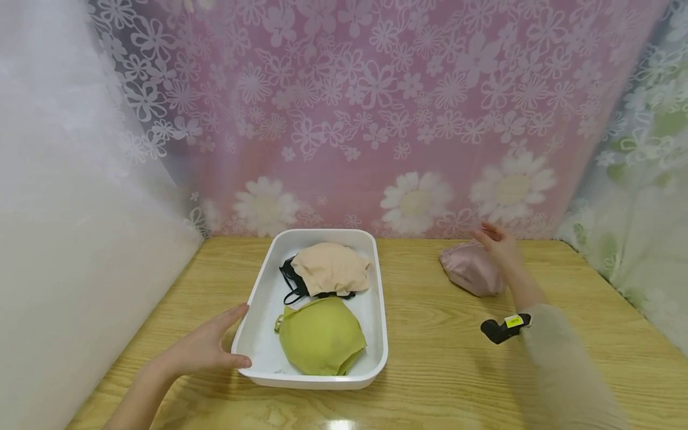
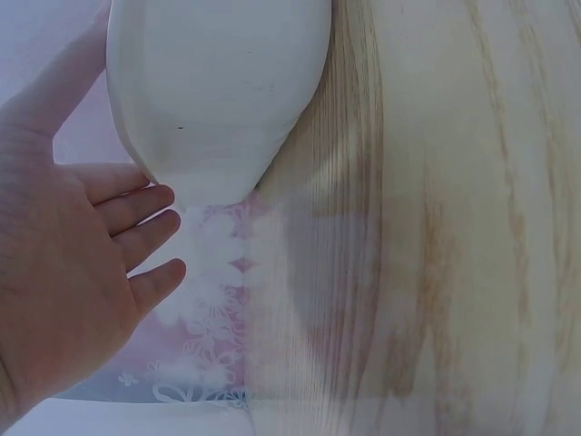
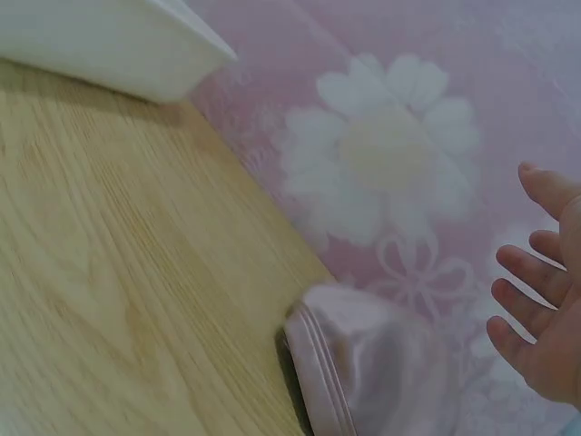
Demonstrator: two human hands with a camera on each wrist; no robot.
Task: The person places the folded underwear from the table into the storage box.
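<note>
A white tray [image 1: 380, 334] stands on the table, left of the middle in the head view. Against its left rim my left hand [image 1: 200, 347] rests with thumb and fingers spread; in the left wrist view its fingers are loosely extended at the tray's outer side. A domed green folded bra [image 1: 322, 337] lies in the tray's near half. Behind it, a beige folded bra [image 1: 330, 269] partly covers a black strappy garment [image 1: 292, 280]. To the right, a mauve satin folded bra [image 1: 470, 272] lies on the table. My right hand [image 3: 549, 309] hovers beside and above it, fingers relaxed, holding nothing.
The wood-grained table [image 1: 430, 358] reaches back to a pink flowered curtain [image 1: 349, 119]. A pale sheet [image 1: 80, 197] hangs along the left side and a patterned one [image 1: 645, 209] along the right. A black strap [image 1: 500, 330] with a yellow label sticks out at the right wrist.
</note>
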